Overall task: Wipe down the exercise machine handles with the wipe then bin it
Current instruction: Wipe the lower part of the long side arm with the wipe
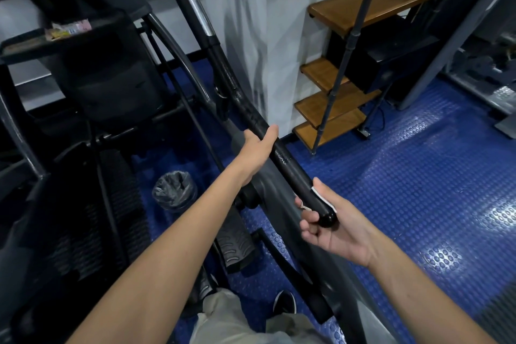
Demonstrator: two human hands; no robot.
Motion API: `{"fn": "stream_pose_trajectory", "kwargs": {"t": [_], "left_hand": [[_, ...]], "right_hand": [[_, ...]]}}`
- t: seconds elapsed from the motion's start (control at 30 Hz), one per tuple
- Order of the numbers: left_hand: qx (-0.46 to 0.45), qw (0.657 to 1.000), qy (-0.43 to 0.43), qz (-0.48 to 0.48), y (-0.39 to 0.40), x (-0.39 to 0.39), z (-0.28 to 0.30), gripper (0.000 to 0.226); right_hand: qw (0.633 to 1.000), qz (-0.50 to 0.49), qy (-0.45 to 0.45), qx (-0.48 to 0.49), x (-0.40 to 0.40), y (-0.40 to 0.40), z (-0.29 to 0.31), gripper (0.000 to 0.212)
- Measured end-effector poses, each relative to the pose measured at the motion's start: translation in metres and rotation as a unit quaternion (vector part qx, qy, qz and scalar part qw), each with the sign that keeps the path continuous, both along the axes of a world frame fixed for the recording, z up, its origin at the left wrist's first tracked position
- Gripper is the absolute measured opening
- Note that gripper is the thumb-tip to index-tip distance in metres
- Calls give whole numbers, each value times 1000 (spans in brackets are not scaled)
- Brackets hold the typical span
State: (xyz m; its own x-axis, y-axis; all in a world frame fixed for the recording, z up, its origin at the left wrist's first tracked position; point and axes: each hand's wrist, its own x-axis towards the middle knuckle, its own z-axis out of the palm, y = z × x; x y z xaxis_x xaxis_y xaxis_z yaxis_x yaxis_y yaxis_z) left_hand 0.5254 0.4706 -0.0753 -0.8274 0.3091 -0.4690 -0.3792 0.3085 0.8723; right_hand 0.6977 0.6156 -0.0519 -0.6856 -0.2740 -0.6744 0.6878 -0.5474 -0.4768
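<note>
A long black foam-covered handle bar [282, 153] of the exercise machine runs diagonally from the upper middle of the frame down to a rounded glossy black end cap just right of centre. Its grip looks scuffed and pale-flecked midway along, and higher up it joins a polished chrome tube.

The left hand [258, 145] grasps the bar at mid-frame, thumb over the top and fingers wrapped beneath. The right hand [332, 227] cups the capped end from below, fingers curled round it with a thin white wipe [317, 192] pressed between palm and grip. Only a narrow edge of the wipe shows, so its full shape cannot be told.

Lower left of centre, a small round bin lined with a crinkled dark plastic bag [173, 190] stands on the blue studded rubber floor [418, 176]. In the upper left, a pale printed packet [68, 29] lies on the machine's black console tray; its print is too blurred to read. Brown wooden stair treads [329, 103] climb at the upper right.
</note>
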Motion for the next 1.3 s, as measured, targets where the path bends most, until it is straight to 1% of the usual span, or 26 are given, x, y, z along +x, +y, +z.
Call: {"fn": "stream_pose_trajectory", "kwargs": {"t": [0.03,0.1,0.17,0.23,0.33,0.37,0.4,0.43,0.47,0.57,0.6,0.63,0.67,0.73,0.77,0.83,0.9,0.93,1.0,1.07,1.13,1.17,1.2,1.23,1.27,1.3], "left_hand": [[-1,1000,-1,1,0,0,1,118],[-1,1000,-2,2,0,1,2,113],[2,1000,-6,1,0,2,3,117],[3,1000,-10,1,0,0,0,127],[-2,1000,-8,6,0,-3,-7,130],[-6,1000,-6,8,0,-4,-8,129],[-9,1000,-4,9,1,-4,-8,129],[-9,1000,-2,9,1,-3,-7,128],[-10,1000,-1,10,1,-3,-5,127],[-3,1000,3,7,0,0,2,114],[-7,1000,6,9,0,0,3,106],[-10,1000,10,9,0,0,2,96],[-12,1000,13,9,0,0,2,88],[-8,1000,9,5,0,1,4,87],[-9,1000,8,2,0,2,6,89],[-10,1000,9,1,-1,3,8,86],[-9,1000,9,0,-1,4,10,86],[-10,1000,9,-2,-1,4,11,90],[-6,1000,6,-1,-1,3,10,98],[0,1000,0,3,-2,3,10,102],[3,1000,-7,3,-2,4,12,102],[3,1000,-8,3,-2,5,13,101],[1,1000,-6,0,-2,5,14,100],[-1,1000,-4,-2,-3,4,14,98],[-5,1000,-3,-8,-3,4,15,97],[-6,1000,-3,-13,-4,3,15,96]], "right_hand": [[1000,3,8,19,2,0,1,53],[989,33,41,141,4,0,3,61],[937,82,99,325,8,-1,8,64],[826,146,145,525,12,-5,13,57],[581,259,163,755,11,-17,19,46],[528,274,173,785,7,-21,20,45],[514,275,183,792,2,-23,17,45],[540,264,191,776,-4,-23,17,46],[600,245,193,737,-10,-19,16,49],[833,185,159,496,-26,-5,18,55],[896,164,132,391,-27,-2,17,57],[943,135,104,286,-25,0,14,60],[973,103,76,193,-22,2,11,61],[995,51,36,76,-14,2,5,57],[997,36,29,59,-10,2,3,57],[994,39,39,96,-4,3,3,61],[967,80,73,229,2,3,9,64],[934,110,100,324,6,2,14,62],[820,168,142,528,13,-4,18,52],[676,228,147,685,15,-13,22,45],[550,273,158,773,8,-24,22,39],[515,277,168,793,2,-27,21,39],[504,274,180,799,-6,-28,19,40],[519,266,188,790,-14,-27,17,43],[565,256,193,760,-23,-23,16,47],[634,247,195,706,-31,-18,15,52]]}}
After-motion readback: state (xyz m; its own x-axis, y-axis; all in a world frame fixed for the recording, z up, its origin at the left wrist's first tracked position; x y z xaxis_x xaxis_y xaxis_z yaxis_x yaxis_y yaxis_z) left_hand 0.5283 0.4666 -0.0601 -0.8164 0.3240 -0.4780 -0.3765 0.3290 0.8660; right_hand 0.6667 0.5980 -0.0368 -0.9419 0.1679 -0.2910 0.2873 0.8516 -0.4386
